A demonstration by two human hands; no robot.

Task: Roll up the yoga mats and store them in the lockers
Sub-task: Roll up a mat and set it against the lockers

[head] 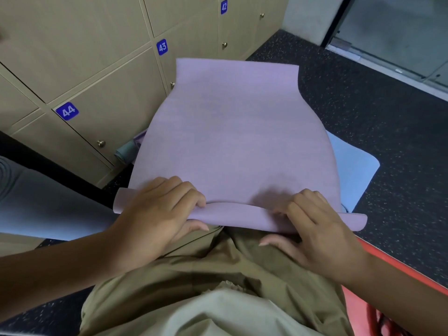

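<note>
- I am down on the floor [363, 112], which is dark with tiny pale specks.
- A purple mat [232, 132] lies flat in front of me and runs away from my knees toward the lockers [101, 76].
- The near end of the purple mat is folded over into a small first roll, right by my lap.
- My left hand [157, 212] holds the left part of that fold. My fingers curl over the top and my thumb tucks under it, so I am pinching the mat.
- My right hand [312, 229] holds the right part of the fold the same way, fingers bent on top and thumb below.
- A blue mat [351, 170] lies under the purple mat. One corner of it sticks out on the right side.
- Another pale mat [48, 204] lies flat on the floor to my left.
- A small rolled thing [126, 151] sits by the bottom of the lockers, half hidden behind the purple mat. I cannot tell just what it is.
- The lockers are tan, and the doors I can see are closed, with little round knobs.
- Blue tags on the doors say 44 [67, 111], 43 [162, 47] and 42 [224, 6].
- My tan pants [218, 275] fill the bottom of the view.
- Something red [363, 301] lies on the floor by my right arm.
</note>
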